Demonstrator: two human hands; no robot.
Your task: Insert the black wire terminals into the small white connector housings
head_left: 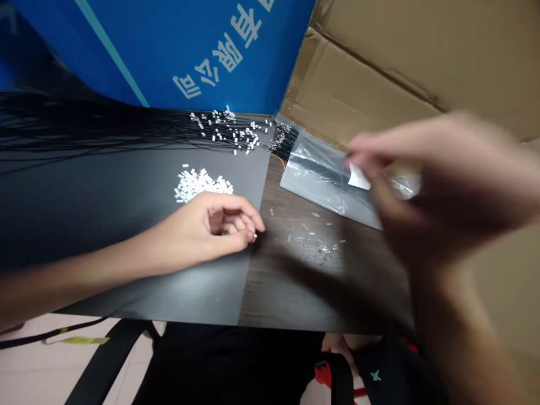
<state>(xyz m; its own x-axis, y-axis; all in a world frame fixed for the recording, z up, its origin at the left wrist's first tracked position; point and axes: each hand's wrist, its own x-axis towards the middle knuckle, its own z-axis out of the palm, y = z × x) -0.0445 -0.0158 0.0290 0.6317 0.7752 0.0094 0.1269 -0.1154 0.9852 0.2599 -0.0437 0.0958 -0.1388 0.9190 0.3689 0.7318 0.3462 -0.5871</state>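
Note:
My left hand (221, 228) is over the grey mat, its fingers curled and the thumb near the index finger. A small white piece shows at the thumb tip, most of it hidden. Just behind this hand lies a pile of small white plastic pieces (202, 183). My right hand (417, 180) is raised on the right, smeared by motion, in front of a clear plastic bag (320, 174). Beside its fingertips a white patch (358, 178) shows; whether the hand holds it I cannot tell.
Black wires (126, 126) with white ends (247, 138) run along the back. Tiny clear and metallic bits (318, 247) lie scattered on the dark wood tabletop (270, 292). A blue panel (169, 45) and a cardboard box (354, 90) stand behind.

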